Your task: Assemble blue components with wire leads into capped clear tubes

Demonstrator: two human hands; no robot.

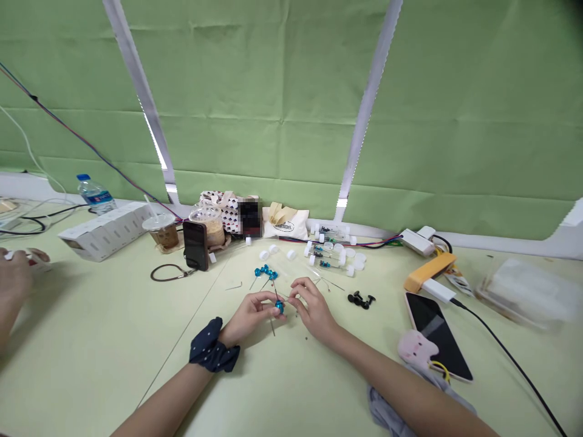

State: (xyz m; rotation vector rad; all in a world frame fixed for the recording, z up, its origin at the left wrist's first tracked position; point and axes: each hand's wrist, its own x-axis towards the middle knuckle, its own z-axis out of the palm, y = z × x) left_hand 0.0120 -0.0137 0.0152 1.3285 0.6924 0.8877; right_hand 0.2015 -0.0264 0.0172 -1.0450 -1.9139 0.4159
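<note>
Near the middle of the table, my left hand [254,314] is closed, its fingertips gripping a small shiny blue metal part [279,306]. A thin dark rod stands up from around that part. From the right, my right hand [314,308] meets it in a pinch, on what looks like a thin metal rod [286,298] reaching toward the blue part; its far end is too small to make out. Just beyond my hands lie several more blue metal parts [266,272]. An L-shaped hex key [234,286] rests to their left, and several black knobbed pieces [361,300] lie to the right.
Clear tubes [331,263] with white caps stand behind. A dark phone [195,245], drink cups [163,231] and a white box row [107,230] are left. Another phone [439,334] and orange power strip [429,272] lie right. Another person's hand [16,276] shows far left.
</note>
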